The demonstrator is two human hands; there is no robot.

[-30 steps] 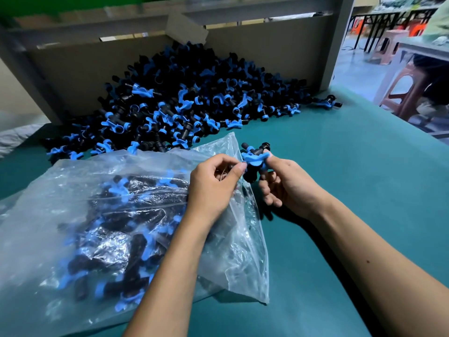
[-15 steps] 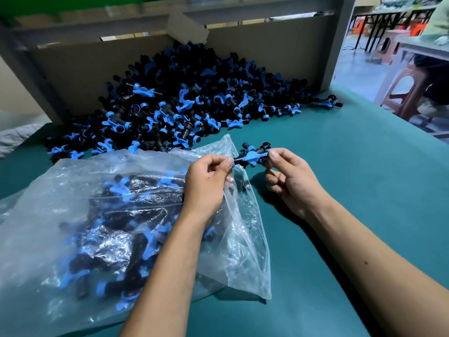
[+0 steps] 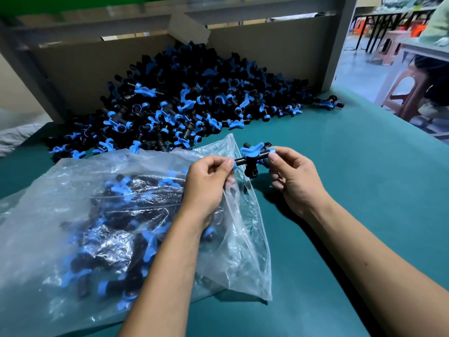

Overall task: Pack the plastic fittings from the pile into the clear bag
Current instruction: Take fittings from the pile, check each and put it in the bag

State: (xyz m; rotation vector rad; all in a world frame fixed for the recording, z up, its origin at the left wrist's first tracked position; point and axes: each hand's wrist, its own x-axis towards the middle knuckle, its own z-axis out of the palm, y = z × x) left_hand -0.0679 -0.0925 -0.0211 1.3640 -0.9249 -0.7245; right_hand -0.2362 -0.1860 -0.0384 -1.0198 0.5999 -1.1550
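**Fitting held between both hands above the bag mouth**

Left hand [image 3: 206,183]: fingers curled, thumb and forefinger pinching the left end of a plastic fitting [image 3: 252,161]. Whether the same fingers also catch the bag's film cannot be told. Right hand [image 3: 295,181]: thumb and forefinger pinching the right end of the same fitting, other fingers curled beneath.

Fitting: black tube body held roughly level, a short black branch hanging down from its middle, blue wing-shaped piece on top, blue collars at the ends. A second black-and-blue piece sits just behind it, touching or very close; cannot tell if joined.

Clear bag [image 3: 116,215]: lies flat on the green worktop [image 3: 364,190], toward its near-left corner, under the left forearm. Film crinkled, glossy. Mouth faces right, raised edge just under the held fitting. Inside, many black fittings with blue collars and wings, jumbled.

Pile [image 3: 189,103]: large heap of the same black-and-blue fittings at the worktop's far edge, banked against a cardboard panel [image 3: 80,66]. Its near fringe reaches the bag's far edge. One stray fitting [image 3: 330,102] lies apart toward the far-right corner.

Beyond the right edge: a pink plastic stool [image 3: 408,91] on a grey floor.
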